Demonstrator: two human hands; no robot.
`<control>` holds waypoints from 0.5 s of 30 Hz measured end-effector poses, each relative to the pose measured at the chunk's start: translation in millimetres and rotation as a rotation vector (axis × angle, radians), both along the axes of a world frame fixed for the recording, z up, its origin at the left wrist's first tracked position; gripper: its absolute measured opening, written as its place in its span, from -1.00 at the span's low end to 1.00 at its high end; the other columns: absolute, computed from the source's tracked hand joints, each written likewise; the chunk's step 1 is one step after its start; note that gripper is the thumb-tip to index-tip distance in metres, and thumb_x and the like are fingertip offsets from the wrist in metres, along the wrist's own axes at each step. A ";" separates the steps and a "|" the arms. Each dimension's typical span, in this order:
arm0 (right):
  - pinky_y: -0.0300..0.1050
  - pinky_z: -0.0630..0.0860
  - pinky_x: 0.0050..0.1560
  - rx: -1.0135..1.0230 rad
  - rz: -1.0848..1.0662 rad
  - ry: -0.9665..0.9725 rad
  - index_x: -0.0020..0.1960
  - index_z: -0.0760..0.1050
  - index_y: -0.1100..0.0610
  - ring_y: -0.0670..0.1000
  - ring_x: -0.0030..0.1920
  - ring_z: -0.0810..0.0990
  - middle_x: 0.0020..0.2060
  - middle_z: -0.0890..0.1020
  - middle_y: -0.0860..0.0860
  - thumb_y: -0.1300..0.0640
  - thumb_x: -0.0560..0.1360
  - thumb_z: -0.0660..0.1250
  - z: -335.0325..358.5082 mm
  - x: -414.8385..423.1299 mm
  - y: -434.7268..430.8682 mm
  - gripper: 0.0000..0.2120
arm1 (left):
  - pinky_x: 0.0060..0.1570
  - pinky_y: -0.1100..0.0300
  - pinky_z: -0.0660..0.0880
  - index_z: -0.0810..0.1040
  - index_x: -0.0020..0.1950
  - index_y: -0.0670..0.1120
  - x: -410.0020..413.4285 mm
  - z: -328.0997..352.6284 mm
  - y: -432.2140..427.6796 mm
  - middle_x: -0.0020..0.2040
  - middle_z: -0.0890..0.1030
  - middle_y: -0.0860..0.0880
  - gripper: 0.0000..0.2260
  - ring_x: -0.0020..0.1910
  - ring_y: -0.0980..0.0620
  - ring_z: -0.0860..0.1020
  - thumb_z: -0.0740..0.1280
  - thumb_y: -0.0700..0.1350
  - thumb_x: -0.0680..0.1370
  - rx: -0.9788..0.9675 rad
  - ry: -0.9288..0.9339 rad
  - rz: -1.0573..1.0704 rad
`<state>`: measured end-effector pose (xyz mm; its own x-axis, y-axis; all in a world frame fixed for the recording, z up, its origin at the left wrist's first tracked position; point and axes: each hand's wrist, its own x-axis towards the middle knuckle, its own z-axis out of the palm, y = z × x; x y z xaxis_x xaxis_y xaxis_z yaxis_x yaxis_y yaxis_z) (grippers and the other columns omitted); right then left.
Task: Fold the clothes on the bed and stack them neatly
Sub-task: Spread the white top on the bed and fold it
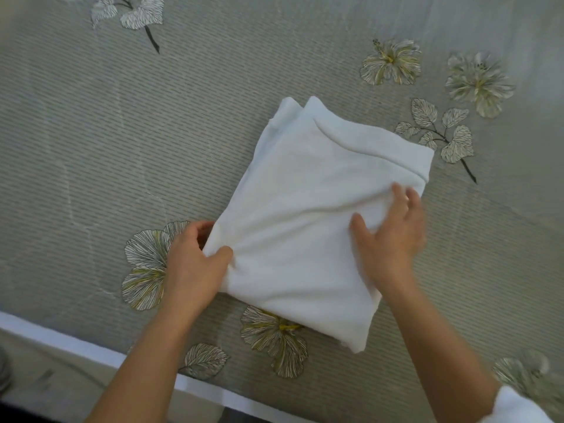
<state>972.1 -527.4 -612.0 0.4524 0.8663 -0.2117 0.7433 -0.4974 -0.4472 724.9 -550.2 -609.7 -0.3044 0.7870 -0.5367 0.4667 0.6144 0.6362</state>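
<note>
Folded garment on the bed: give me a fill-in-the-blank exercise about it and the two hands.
1. The folded garment on the bedspread is ____ in colour.
2. The left hand pinches its corner between fingers and ____.
3. The right hand lies flat on top of the ____.
4. The bedspread is printed with leaves and ____.
Missing words: white; thumb; garment; flowers.
</note>
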 end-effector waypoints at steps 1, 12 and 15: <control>0.10 0.21 0.38 -0.017 -0.113 0.098 0.48 0.15 0.07 0.11 0.43 0.21 0.45 0.20 0.09 -0.02 0.46 0.39 2.1 6.4 -10.7 -0.30 | -0.13 0.25 0.41 0.47 0.20 -0.01 -0.7 3.1 0.7 0.02 0.55 0.05 -0.62 -0.01 0.05 0.53 0.35 -0.10 0.38 -0.056 -0.058 0.008; -0.29 0.46 -0.41 -0.390 -0.092 0.405 0.02 0.54 0.15 -0.09 -0.32 0.54 -0.28 0.59 -0.04 0.39 0.35 0.39 39.4 83.7 -16.3 -0.71 | -0.06 0.06 0.58 0.63 0.01 -0.19 33.8 19.8 -50.3 -0.08 0.70 -0.06 -0.71 -0.08 -0.06 0.66 0.48 -0.17 0.31 -0.693 -0.457 -0.529; -0.17 0.53 -0.13 -0.138 -0.126 0.306 0.07 0.50 0.10 -0.02 -0.22 0.54 -0.18 0.59 0.01 0.39 0.39 0.29 36.5 103.8 -4.9 -0.69 | -0.10 0.12 0.52 0.60 0.09 -0.19 93.6 24.5 -85.3 -0.05 0.66 -0.07 -0.76 -0.18 0.02 0.62 0.37 -0.05 0.52 -0.890 -0.593 -0.789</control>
